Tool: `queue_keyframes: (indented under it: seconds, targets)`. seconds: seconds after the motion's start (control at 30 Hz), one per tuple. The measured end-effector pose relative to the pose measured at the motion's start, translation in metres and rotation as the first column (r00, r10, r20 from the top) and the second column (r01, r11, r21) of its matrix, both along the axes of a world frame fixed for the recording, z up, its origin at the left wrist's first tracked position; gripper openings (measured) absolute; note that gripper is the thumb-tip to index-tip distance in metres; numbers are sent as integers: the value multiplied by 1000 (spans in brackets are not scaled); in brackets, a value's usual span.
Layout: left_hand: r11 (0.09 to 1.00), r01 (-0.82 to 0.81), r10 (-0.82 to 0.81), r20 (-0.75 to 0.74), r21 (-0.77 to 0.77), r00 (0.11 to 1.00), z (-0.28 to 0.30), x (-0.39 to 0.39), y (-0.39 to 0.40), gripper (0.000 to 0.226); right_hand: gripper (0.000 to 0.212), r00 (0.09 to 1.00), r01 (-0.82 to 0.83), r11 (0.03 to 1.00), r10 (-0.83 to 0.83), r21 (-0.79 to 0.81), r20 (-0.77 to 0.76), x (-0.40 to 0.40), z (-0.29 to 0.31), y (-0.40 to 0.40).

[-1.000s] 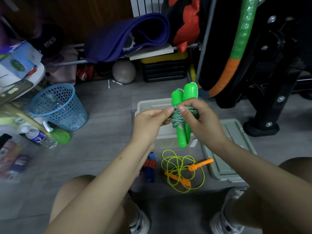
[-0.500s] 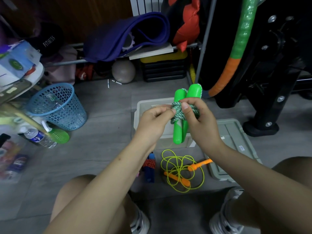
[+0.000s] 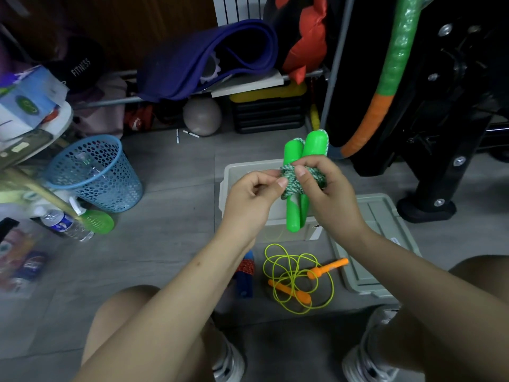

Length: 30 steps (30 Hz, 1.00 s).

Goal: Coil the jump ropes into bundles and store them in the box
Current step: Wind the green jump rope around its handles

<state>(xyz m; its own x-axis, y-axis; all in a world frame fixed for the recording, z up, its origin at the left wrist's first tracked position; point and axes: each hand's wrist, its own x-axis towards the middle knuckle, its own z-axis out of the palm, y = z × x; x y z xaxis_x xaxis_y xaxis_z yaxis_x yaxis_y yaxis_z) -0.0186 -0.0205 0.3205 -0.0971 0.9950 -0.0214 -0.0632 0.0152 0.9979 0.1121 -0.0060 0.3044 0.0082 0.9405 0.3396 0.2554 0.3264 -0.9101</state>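
Note:
A green-handled jump rope (image 3: 301,155), its green-and-white cord wound around both handles, is held upright above the pale storage box (image 3: 234,175). My right hand (image 3: 327,191) grips the bundle around the wound cord. My left hand (image 3: 253,197) pinches the cord's end at the bundle's left side. On the floor in front lies a loose yellow rope with orange handles (image 3: 298,277). Beside it, partly under my left forearm, lies a blue-handled rope bundle wrapped in red (image 3: 246,274).
The box lid (image 3: 385,244) lies on the floor to the right. A blue mesh basket (image 3: 93,175) and bottles stand at the left. A black equipment frame (image 3: 440,133) stands at the right. My knees and shoes are at the bottom.
The green bundle has shifted slightly right and tilted. My left fingers have drawn back a little to the left, pulling on the cord end.

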Motion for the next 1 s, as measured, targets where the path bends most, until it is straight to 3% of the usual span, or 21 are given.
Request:
queue_keyframes:
  seconds: [0.2,0.27,0.37,0.57,0.77,1.0]
  targets:
    - [1000,-9,9,59,2,998,-2,1,1,24,12,998,24,999,-26,-37,-54,-3,0,0]
    - [1000,-17,17,30,-12,999,-7,1,1,22,6,1000,9,1000,-8,-20,27,-2,-2,2]
    - [998,-25,23,-41,-66,999,-16,0,1,15,16,992,-27,1000,28,-10,121,0,-7,3]
    - [994,-61,47,-154,-86,987,-26,0,-1,11,29,995,-70,996,74,-61,61,1,-11,-2]
    - [980,-90,80,-59,-177,995,-42,8,-3,11,33,1000,-27,990,25,-137,-15,3,-22,-5]
    - [918,-112,150,71,-379,986,-60,8,0,12,63,995,-69,927,38,-368,-91,-3,-46,-9]
